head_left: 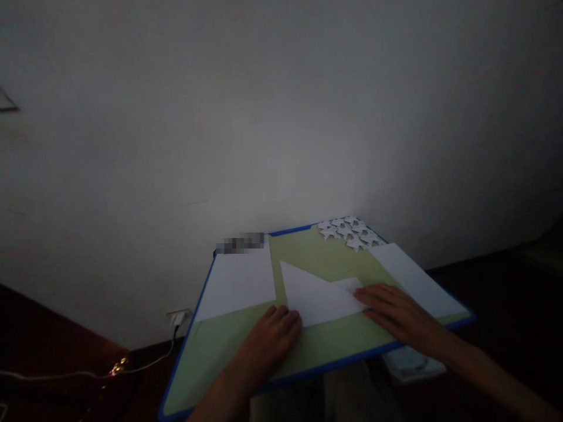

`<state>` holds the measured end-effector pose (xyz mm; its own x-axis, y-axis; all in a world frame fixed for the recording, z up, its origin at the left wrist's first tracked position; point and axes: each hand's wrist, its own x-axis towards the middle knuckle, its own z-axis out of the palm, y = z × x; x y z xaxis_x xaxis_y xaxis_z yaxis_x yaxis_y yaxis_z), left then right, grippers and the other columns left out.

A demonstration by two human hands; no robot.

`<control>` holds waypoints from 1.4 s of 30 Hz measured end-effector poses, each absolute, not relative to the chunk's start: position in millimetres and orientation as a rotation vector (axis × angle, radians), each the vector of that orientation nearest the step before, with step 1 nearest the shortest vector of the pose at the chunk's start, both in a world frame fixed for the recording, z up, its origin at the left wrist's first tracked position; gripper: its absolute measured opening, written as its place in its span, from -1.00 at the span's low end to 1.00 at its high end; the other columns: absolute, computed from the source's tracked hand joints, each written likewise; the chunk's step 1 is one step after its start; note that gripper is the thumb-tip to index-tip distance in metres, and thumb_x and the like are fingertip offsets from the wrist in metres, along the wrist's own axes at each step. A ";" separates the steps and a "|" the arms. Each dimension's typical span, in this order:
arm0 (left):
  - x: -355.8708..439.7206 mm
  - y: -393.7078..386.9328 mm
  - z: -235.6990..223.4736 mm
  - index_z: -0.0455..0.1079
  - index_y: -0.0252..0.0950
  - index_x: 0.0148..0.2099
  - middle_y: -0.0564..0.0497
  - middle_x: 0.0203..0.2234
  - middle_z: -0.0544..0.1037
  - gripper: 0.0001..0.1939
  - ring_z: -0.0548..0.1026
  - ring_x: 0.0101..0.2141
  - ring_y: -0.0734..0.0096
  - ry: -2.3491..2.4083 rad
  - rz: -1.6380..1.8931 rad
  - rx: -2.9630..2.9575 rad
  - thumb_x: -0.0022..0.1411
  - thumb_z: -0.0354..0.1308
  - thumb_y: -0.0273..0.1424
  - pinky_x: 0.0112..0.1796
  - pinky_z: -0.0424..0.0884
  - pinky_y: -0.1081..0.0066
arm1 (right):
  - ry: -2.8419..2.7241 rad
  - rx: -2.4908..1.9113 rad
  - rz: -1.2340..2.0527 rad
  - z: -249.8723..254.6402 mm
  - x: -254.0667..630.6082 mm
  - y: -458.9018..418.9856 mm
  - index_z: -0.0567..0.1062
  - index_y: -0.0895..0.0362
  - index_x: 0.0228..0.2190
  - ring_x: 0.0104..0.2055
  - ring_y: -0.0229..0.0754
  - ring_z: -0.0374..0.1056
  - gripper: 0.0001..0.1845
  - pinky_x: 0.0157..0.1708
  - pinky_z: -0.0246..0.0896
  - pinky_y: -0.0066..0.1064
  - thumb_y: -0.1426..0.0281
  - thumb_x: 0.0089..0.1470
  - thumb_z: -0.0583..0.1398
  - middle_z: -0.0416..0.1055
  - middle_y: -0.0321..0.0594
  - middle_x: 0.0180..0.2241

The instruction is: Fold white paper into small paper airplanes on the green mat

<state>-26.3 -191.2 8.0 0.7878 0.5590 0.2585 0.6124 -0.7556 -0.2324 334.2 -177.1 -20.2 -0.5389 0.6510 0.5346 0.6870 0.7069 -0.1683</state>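
Note:
A white sheet of paper (314,296) with a diagonal fold lies on the pale green table top (334,340) in front of me. My left hand (275,334) is closed, its curled fingers at the paper's near left corner. My right hand (391,308) rests on the paper's right end, fingers stretched out and the thumb apart from them. A flap of the paper shows just beyond the right fingertips. What lies under the right palm is hidden.
Another white sheet (240,281) lies at the left, with a pixelated patch at its far edge. More white paper (417,278) is along the right edge. Several folded paper stars (352,231) sit at the far right corner. A wall (281,117) stands behind; a plugged-in cable (169,351) runs at left.

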 end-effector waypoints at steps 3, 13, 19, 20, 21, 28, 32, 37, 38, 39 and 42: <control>-30.1 -189.1 12.0 0.37 -0.40 0.07 -0.14 -0.11 0.59 -0.77 0.49 -0.14 0.18 -0.743 -0.236 -2.633 0.38 0.13 -0.56 -0.06 0.42 0.21 | -2.360 -1.005 -0.097 -14.9 335.1 -175.2 0.43 -0.02 0.22 0.14 -0.02 0.44 -0.56 0.08 0.39 -0.05 0.32 0.34 0.17 0.52 -0.10 0.11; 3.2 -196.3 104.4 0.32 -0.27 -0.19 0.03 -0.37 0.51 -0.87 0.46 -0.37 0.43 -1.113 -1.099 -2.678 0.47 0.00 -0.48 -0.32 0.39 0.45 | -2.059 -0.767 0.039 58.9 324.0 -187.6 0.60 -0.02 -0.02 -0.18 -0.17 0.53 -0.73 -0.14 0.44 -0.28 0.44 0.29 0.23 0.63 -0.25 -0.19; 7.0 -189.4 158.3 0.49 -0.27 -0.19 0.03 -0.36 0.62 -0.78 0.55 -0.38 0.41 -1.693 -1.644 -2.549 0.40 0.14 -0.24 -0.42 0.38 0.50 | -1.893 -0.910 0.257 120.3 317.0 -180.6 0.67 -0.02 -0.16 -0.15 -0.17 0.55 -0.84 -0.13 0.46 -0.35 0.30 0.26 0.27 0.64 -0.25 -0.17; 5.9 -181.1 153.6 0.51 -0.28 -0.18 0.01 -0.35 0.63 -0.76 0.56 -0.39 0.39 -1.772 -1.643 -2.561 0.38 0.15 -0.22 -0.44 0.37 0.49 | -1.905 -0.946 0.338 118.5 315.3 -171.1 0.67 -0.01 -0.16 -0.14 -0.16 0.55 -0.82 -0.13 0.46 -0.33 0.26 0.26 0.27 0.64 -0.24 -0.17; 4.1 -171.3 144.5 0.51 -0.29 -0.18 0.01 -0.37 0.62 -0.75 0.56 -0.41 0.39 -1.815 -1.613 -2.572 0.38 0.15 -0.22 -0.45 0.37 0.48 | -1.932 -0.979 0.422 112.5 313.3 -159.5 0.67 0.00 -0.16 -0.14 -0.15 0.55 -0.79 -0.11 0.46 -0.31 0.24 0.26 0.26 0.64 -0.23 -0.17; -17.7 -119.3 34.3 0.50 -0.33 -0.01 -0.12 -0.13 0.61 -0.76 0.56 -0.31 0.36 -1.701 -1.033 -2.720 0.35 0.08 -0.51 -0.17 0.49 0.30 | -2.093 -1.157 0.721 18.7 302.3 -95.6 0.67 0.16 -0.24 -0.16 -0.03 0.53 -0.73 -0.12 0.42 -0.20 0.31 0.24 0.18 0.63 -0.07 -0.21; -22.0 -125.8 9.4 0.54 -0.32 -0.02 -0.15 -0.11 0.59 -0.74 0.52 -0.09 0.16 -1.507 -0.733 -2.761 0.37 0.05 -0.54 -0.04 0.49 0.16 | -2.259 -1.254 0.430 0.7 299.1 -103.5 0.67 0.13 -0.23 -0.07 0.01 0.46 -0.73 0.00 0.31 -0.10 0.35 0.29 0.15 0.57 -0.06 -0.16; -18.8 -133.6 11.4 0.56 -0.29 -0.01 -0.14 -0.10 0.57 -0.74 0.48 -0.10 0.13 -1.409 -0.570 -2.723 0.39 0.07 -0.52 -0.06 0.51 0.12 | -2.419 -1.151 0.215 16.9 267.8 -115.2 0.63 0.05 -0.06 0.04 0.02 0.38 -0.73 0.04 0.26 -0.12 0.40 0.31 0.16 0.50 -0.09 -0.05; -18.8 -133.9 11.1 0.56 -0.28 -0.01 -0.13 -0.10 0.57 -0.74 0.47 -0.10 0.14 -1.399 -0.566 -2.713 0.40 0.08 -0.51 -0.06 0.51 0.12 | -2.482 -1.060 0.271 19.9 257.2 -115.3 0.62 0.04 -0.02 0.01 -0.05 0.40 -0.70 0.03 0.27 -0.19 0.42 0.33 0.14 0.49 -0.11 -0.04; -19.1 -134.2 10.1 0.56 -0.28 0.01 -0.13 -0.10 0.56 -0.74 0.46 -0.09 0.14 -1.392 -0.566 -2.704 0.40 0.08 -0.51 -0.06 0.51 0.12 | -2.536 -1.002 0.308 22.3 246.1 -114.6 0.60 0.03 0.01 -0.02 -0.09 0.42 -0.68 0.00 0.29 -0.25 0.42 0.35 0.12 0.49 -0.12 -0.04; -21.3 -134.7 4.9 0.54 -0.27 0.05 -0.14 -0.07 0.55 -0.73 0.45 -0.09 0.13 -1.380 -0.592 -2.681 0.40 0.09 -0.50 -0.06 0.51 0.10 | -2.651 -1.015 0.197 27.7 217.0 -108.3 0.58 0.02 0.05 -0.08 -0.06 0.45 -0.66 -0.06 0.31 -0.23 0.39 0.37 0.09 0.49 -0.09 -0.07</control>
<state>-21.3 -134.7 4.9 0.5230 0.7696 0.3663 0.7960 -0.5946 0.1128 217.0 -108.3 27.7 -0.7074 0.6705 0.2237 0.6300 0.7416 -0.2305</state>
